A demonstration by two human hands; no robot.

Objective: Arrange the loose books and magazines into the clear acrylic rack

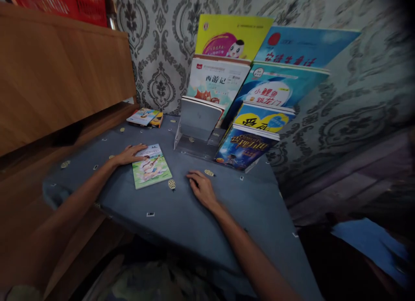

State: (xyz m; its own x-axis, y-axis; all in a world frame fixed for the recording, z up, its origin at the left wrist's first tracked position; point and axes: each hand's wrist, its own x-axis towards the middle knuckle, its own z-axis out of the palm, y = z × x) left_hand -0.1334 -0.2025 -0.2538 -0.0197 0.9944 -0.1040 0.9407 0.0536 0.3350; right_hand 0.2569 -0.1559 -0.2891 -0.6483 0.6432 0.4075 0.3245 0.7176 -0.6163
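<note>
A thin green picture book lies flat on the blue-grey cloth that covers the table. My left hand rests on the book's top left corner, fingers stretched out flat. My right hand lies palm down on the cloth to the right of the book, fingers spread, holding nothing. Behind both hands stands a clear tiered book stand. Its left side holds a grey book and a white one. Its right side holds a dark blue book and several more above it.
Two small books lie stacked at the table's far left corner. A wooden headboard runs along the left. Patterned wallpaper backs the stand. A red crate sits top left. Blue fabric lies low at the right.
</note>
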